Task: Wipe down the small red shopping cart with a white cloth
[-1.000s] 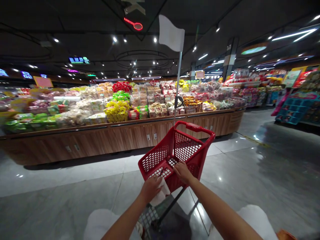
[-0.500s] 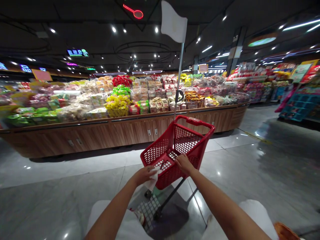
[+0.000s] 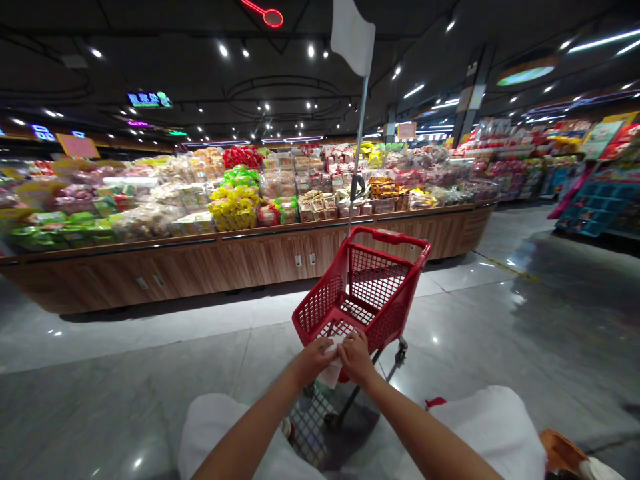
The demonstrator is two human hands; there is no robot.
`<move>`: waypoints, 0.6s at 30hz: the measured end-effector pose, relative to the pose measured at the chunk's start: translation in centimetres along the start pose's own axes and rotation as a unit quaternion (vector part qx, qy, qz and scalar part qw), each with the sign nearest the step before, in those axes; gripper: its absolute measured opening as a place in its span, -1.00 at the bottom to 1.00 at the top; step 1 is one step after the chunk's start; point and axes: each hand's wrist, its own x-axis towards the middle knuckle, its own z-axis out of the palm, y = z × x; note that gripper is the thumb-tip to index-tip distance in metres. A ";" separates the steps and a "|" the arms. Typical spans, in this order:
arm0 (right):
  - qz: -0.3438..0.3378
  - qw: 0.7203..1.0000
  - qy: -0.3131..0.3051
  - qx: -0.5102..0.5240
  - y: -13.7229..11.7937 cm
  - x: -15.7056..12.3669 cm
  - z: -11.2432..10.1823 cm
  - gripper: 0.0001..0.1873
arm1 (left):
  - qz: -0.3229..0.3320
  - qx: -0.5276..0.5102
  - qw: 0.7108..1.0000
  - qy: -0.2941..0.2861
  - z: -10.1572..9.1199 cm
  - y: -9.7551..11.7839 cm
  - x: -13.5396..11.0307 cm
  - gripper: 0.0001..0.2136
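Observation:
A red plastic shopping cart stands before me, its grid-walled basket facing my knees. At the basket's near edge my left hand is closed on a thin white cloth or tissue, part of which hangs below the fingers. Right beside it, my right hand has its fingers curled at the same edge, pinching the cloth's other side. Whether the cloth touches the rim is hidden by my fingers. A white flag rises on a thin pole from the cart.
Behind the cart runs a long wooden display counter heaped with packaged food. A metal lower rack and a caster show under the basket. My white-clothed knees flank it. Blue shelving stands at right, on grey tiled floor.
My right hand has left the basket's right inner side and come to the near edge beside my left hand. The left hand has shifted right with the cloth. The cart has turned slightly.

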 end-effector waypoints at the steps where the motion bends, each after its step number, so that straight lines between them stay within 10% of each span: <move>1: -0.016 1.000 -0.004 0.018 0.9 -0.5 -0.8 -0.59 | 0.029 0.004 1.000 -0.008 -0.1 -0.2 0.1 -0.67; 9: -0.055 0.998 -0.025 0.036 7.3 -2.8 -6.1 -0.51 | 0.002 -0.026 0.999 -0.033 -2.6 -4.9 0.7 -0.70; 18: 0.077 0.986 -0.056 -0.136 5.3 -0.6 -5.5 -0.74 | -0.106 0.041 0.993 0.043 2.1 -0.9 4.9 -0.77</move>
